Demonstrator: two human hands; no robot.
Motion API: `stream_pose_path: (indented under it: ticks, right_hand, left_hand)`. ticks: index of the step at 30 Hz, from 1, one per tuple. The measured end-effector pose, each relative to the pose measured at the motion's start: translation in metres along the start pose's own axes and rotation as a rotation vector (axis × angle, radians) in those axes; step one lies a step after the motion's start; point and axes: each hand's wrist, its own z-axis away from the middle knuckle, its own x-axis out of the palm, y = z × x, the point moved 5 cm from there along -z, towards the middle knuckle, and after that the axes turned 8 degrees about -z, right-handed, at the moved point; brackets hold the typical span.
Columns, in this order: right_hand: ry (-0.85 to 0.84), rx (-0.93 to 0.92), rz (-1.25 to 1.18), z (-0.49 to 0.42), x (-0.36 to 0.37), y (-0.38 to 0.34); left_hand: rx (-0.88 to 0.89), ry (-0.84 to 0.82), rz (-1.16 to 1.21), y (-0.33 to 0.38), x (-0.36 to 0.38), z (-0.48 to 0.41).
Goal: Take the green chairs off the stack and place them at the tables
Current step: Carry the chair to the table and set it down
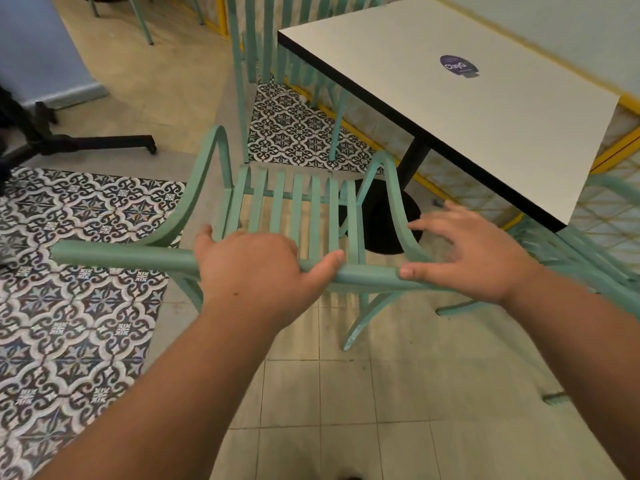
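This is looking like a small café or eatery. A square white surface [450, 109] on a single black pedestal [388, 216] is standing with matching green slatted chairs [294, 216] gathering around it, and a round purple sticker [457, 66] is sitting near its far edge. Patterned black-and-white tiles [69, 306] are alternating with plain ones on the floor, and yellow trim [613, 147] is running along the wall.
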Motion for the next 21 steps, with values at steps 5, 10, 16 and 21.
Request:
stream_pose_path:
  ticks: [5, 10, 16, 21]
  right_hand:
    - [-0.268, 0.004, -0.153, -0.007, 0.016, -0.001]
    - [-0.339, 0.011, -0.180, 0.001, 0.020, -0.010]
    - [-0.326, 0.028, -0.184, 0.021, 0.033, -0.023]
    - [-0.291, 0.015, -0.189, 0.036, 0.043, -0.031]
  left_hand:
    - [-0.038, 0.072, -0.017, -0.001, 0.005, -0.006]
    - [-0.021, 0.107, -0.038, -0.008, 0.005, -0.007]
    - [0.022, 0.108, -0.079, -0.023, 0.003, -0.003]
    - [0.067, 0.131, -0.100, -0.030, 0.002, 0.003]
